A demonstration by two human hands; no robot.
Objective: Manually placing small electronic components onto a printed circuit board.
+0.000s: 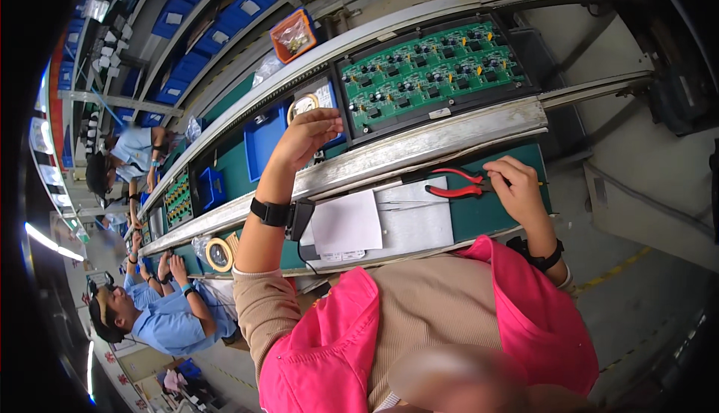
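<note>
My left hand (311, 134) is raised over the rail beside the left edge of a black tray (442, 119). Its fingers are stretched out, with nothing visible in them. The tray holds a panel of green circuit boards (404, 102) fitted with black and yellow components. On the right, my right hand (517, 188) hovers at the bench with fingers loosely bent and apart, and I see nothing held. Just left of it lie red-handled pliers (460, 181), their jaws partly hidden by the hand. Tweezers (408, 205) rest on a pale sheet (431, 226) nearby.
White paper (346, 222) lies before me. A metal rail (419, 142) runs along the green bench. Beyond stand a blue bin (258, 143) and an orange bin (293, 35) of small parts. A tape roll (219, 254) sits left. Co-workers in blue (176, 319) work farther left.
</note>
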